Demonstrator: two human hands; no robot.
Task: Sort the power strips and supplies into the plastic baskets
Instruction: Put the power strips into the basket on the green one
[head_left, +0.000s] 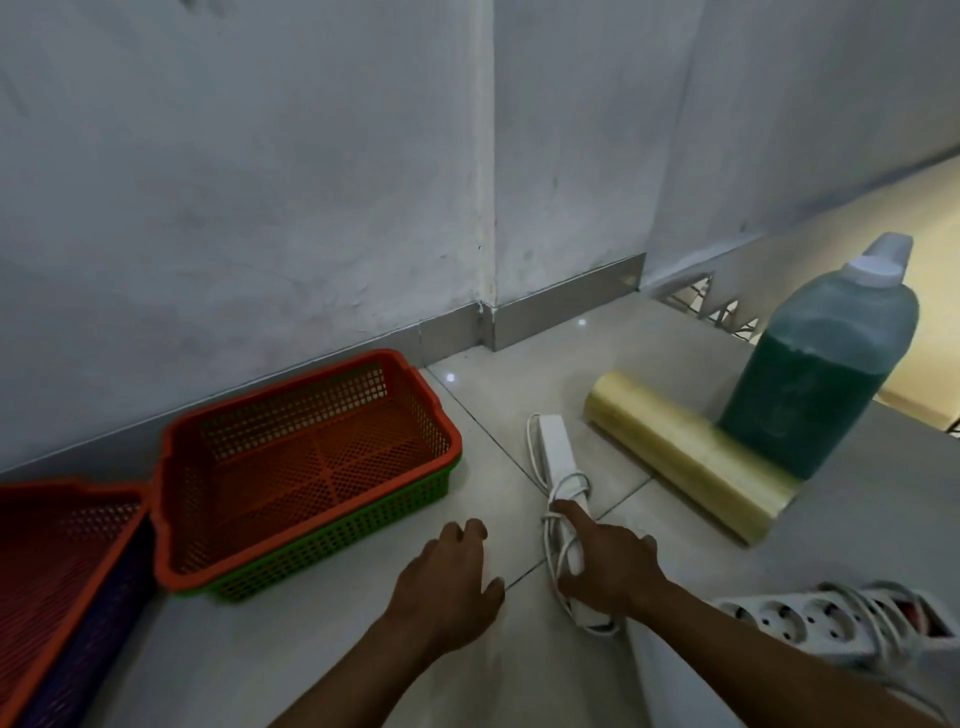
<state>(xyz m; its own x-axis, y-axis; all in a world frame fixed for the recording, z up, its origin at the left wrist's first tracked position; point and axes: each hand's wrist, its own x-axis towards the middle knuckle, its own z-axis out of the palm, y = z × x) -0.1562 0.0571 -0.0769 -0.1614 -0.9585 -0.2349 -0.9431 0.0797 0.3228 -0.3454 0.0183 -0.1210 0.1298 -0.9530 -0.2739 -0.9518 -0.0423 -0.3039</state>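
Two white power strips (563, 499) (831, 621), four plastic baskets in two nested pairs (306, 467) (57, 566), one yellowish roll (691, 457), one green-filled bottle (826, 374), two hands (447, 587) (608, 566)

Both forearms reach forward and down. The left hand (449, 582) hovers palm-down just left of the power strip (558, 457), fingers loosely curled, holding nothing. The right hand (608, 569) rests on the strip, forefinger stretched along it, thumb curled round its left edge.

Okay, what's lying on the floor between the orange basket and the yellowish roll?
In the head view, a white power strip wrapped in its cord lies between the orange basket and the yellowish roll; the right hand is on it.
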